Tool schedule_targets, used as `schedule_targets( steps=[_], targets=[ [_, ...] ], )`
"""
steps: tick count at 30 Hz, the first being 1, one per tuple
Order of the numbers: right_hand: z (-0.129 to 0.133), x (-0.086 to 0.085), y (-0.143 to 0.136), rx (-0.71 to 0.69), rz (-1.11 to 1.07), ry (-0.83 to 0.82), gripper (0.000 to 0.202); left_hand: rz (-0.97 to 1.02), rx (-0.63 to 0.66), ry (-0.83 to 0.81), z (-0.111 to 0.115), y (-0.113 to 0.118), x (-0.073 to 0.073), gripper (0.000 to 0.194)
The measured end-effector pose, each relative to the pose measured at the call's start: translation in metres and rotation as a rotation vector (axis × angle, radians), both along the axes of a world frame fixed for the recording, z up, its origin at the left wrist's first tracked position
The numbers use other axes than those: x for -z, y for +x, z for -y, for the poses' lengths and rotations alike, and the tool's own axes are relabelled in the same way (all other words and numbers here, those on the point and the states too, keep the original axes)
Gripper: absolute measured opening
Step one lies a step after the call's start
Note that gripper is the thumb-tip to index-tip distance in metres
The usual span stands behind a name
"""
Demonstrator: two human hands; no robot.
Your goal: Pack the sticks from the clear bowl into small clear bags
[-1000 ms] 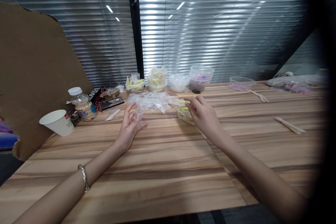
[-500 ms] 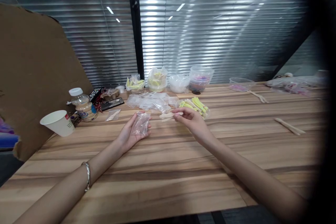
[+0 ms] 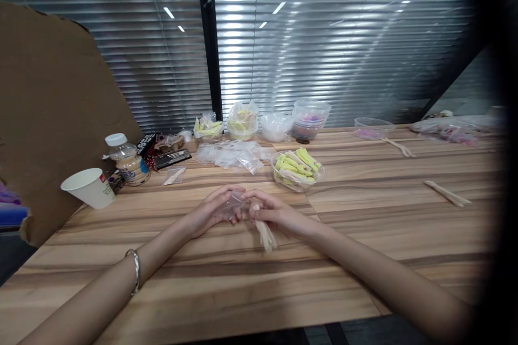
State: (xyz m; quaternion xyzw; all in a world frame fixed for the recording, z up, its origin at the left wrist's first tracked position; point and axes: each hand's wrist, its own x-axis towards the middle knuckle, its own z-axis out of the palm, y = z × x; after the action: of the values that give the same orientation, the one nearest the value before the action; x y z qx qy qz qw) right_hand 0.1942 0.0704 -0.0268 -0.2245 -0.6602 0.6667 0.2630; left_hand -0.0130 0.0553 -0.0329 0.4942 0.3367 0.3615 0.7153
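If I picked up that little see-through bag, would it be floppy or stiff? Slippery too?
The clear bag would probably be floppy, because it looks creased in the left hand. It's likely very light, since its plastic looks thin and see-through. It might be a bit slippery, as its surface looks shiny.

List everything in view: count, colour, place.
Small bag: one, clear, centre
Pale bundle: one, cream, centre
Open tub: one, clear, middle
Tub pieces: many, yellow and cream, inside
Flat bags: several, clear, middle
Rear containers: several, clear, back
Cup: one, white, left
Bottle: one, beige, left
Case: one, black, left
Loose strips: several, cream, right
Plastic heap: one, pinkish, right
Cardboard: one, brown, left
Blinds: several, grey, back
Table: one, brown, below
Left grip: one, bare, centre
Right grip: one, bare, centre
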Motion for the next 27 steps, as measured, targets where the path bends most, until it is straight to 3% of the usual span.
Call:
schedule_targets(
  steps=[6, 11, 15, 22, 27],
  targets=[
    [0.006, 0.002, -0.004, 0.018, 0.118, 0.323, 0.032, -0.062, 0.072, 0.000, 0.003, 0.003, -0.003, 0.045],
    [0.014, -0.002, -0.008, 0.055, 0.124, 0.426, 0.022, -0.078, 0.100, 0.014, 0.005, 0.003, -0.005, 0.044],
    [0.015, 0.003, -0.011, 0.089, 0.134, 0.384, 0.021, -0.078, 0.124, 0.033, 0.005, 0.003, -0.004, 0.043],
    [0.016, 0.011, -0.012, 0.009, 0.113, 0.050, 0.032, -0.129, 0.093, 0.008, 0.003, 0.004, -0.004, 0.045],
    [0.013, 0.013, -0.010, 0.019, 0.139, 0.079, 0.031, -0.108, 0.081, 0.001, 0.004, 0.004, -0.005, 0.044]
  ],
)
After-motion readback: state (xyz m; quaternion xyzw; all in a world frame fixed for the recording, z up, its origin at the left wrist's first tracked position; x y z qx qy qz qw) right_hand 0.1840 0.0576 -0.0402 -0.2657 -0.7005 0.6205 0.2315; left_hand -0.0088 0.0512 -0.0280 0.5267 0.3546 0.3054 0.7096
